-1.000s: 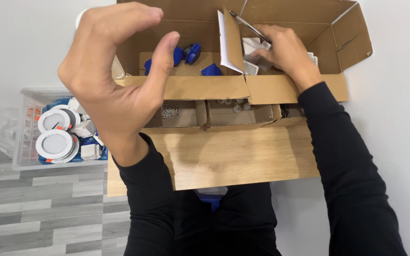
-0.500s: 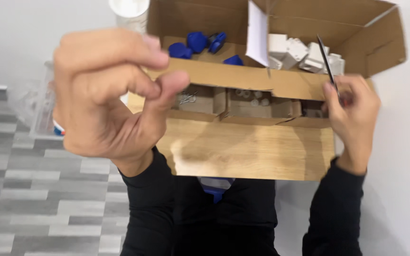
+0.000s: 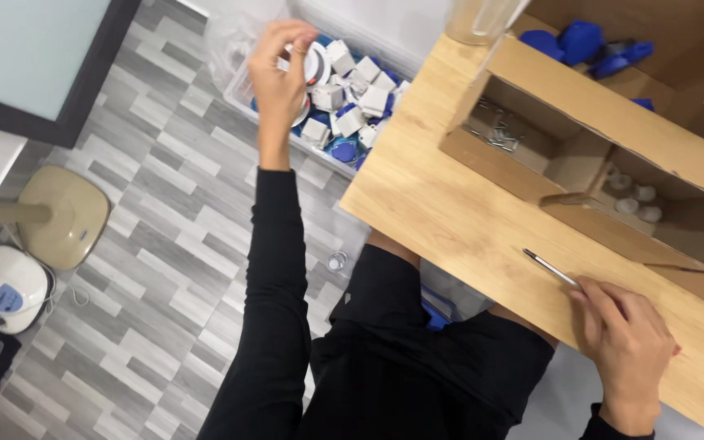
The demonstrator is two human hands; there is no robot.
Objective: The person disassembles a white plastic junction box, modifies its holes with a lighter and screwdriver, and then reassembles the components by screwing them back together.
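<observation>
Biggest thing in view is the floor [image 3: 148, 244], grey wood-look planks, taking up the whole left side. On it at far left sits a beige fan base [image 3: 63, 216] and a white round gadget [image 3: 6, 293] with a cord. Next is the wooden table [image 3: 466, 236] running diagonally across the right half, and on top of it a big cardboard box [image 3: 613, 122] with the flaps open. One compartment has a pile of small metal screws [image 3: 495, 130], the one beside it holds small white caps [image 3: 633, 195], and further back there are blue plastic pieces [image 3: 584, 41].

Down on the floor, just beside the table's far edge, is a clear plastic bin [image 3: 246, 73] full of white and blue parts [image 3: 360, 106].

The left hand [image 3: 280, 69] is stretched out over that bin, fingers pinched together on a round white part [image 3: 315, 61], though how firmly is hard to tell from this angle. The right hand [image 3: 625, 342] rests on the table near its front edge, fingers closed around the end of a thin metal tool [image 3: 549, 267] that lies flat on the wood, pointing toward the box
</observation>
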